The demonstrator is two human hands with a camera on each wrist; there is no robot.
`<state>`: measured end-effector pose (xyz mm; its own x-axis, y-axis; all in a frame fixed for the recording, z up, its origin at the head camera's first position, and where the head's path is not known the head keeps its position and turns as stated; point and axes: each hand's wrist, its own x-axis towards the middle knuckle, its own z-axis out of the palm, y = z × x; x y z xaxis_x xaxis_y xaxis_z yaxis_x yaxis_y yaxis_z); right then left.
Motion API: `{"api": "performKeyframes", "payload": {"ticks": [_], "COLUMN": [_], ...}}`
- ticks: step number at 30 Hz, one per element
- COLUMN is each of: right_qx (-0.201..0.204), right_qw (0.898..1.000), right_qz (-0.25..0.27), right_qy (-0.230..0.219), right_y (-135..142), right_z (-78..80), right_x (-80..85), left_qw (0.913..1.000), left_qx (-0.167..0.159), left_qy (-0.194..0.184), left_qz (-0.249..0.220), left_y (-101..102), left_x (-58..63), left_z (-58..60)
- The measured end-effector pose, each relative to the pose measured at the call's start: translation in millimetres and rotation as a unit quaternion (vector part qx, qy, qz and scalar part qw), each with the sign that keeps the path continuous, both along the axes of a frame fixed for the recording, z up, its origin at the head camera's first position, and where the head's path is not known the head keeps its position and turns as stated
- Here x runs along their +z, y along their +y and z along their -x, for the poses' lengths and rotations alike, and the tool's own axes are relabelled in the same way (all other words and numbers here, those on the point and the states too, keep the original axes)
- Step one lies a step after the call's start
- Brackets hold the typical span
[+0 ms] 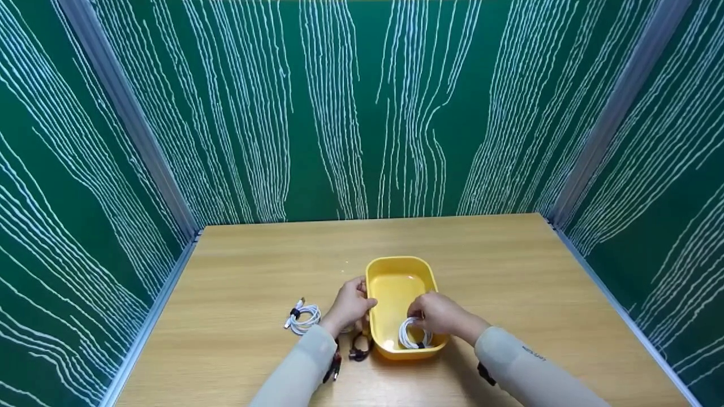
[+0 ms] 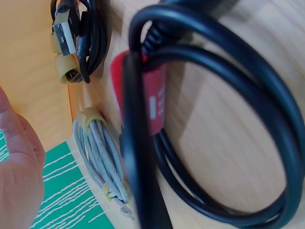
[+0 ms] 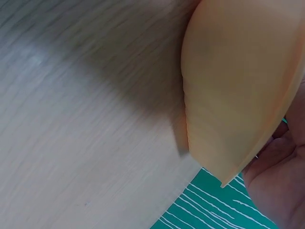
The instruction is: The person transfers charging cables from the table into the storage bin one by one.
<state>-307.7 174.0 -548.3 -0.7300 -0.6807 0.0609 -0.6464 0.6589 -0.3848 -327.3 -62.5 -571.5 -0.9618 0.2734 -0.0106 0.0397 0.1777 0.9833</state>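
A yellow plastic bin [image 1: 390, 297] stands on the table. My left hand [image 1: 346, 305] holds its left rim, thumb over the edge and the other fingers partly hidden outside. My right hand [image 1: 440, 312] reaches over the right rim and pinches a coiled white cable [image 1: 404, 334] inside the near end of the bin; its fingertips are partly hidden. Left of my left wrist lies another coiled white cable [image 1: 308, 323] with a black tie. The left wrist view shows a black cable coil [image 2: 286, 143] with a red tie, closest to the camera.
Beside the bin's left wall lie a black USB cable [image 2: 95, 43] and a grey-white cable bundle [image 2: 100, 152] with yellowish ties. The wooden table [image 1: 271, 254] is bounded by green walls [image 1: 390, 141] with white wavy lines and grey corner posts [image 1: 141, 118].
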Motion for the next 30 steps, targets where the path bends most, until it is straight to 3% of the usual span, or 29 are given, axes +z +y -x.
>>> {"api": "performKeyframes", "payload": {"ticks": [6,10,18,30], "right_qx": [0.005,0.006,0.011,0.046], "right_qw": [1.000,1.000,0.998,0.993], "right_qz": [-0.008,-0.012,-0.035,-0.076], "right_qy": [0.009,0.009,-0.049,-0.078], "right_y": [-1.1,-2.4,-4.5,-5.9], "right_z": [0.7,1.5,3.7,6.4], "right_x": [-2.5,-4.7,-2.5,4.0], "left_qw": [0.9999,1.0000,0.9999,0.9997], "left_qx": [0.004,0.001,-0.002,0.002], "left_qy": [-0.008,0.007,0.016,0.024], "left_qz": [-0.012,0.001,0.001,0.006], "left_y": [0.9,0.4,0.3,-1.1], "left_x": [0.0,0.7,-0.6,-0.4], "left_z": [0.8,1.0,1.9,0.8]}}
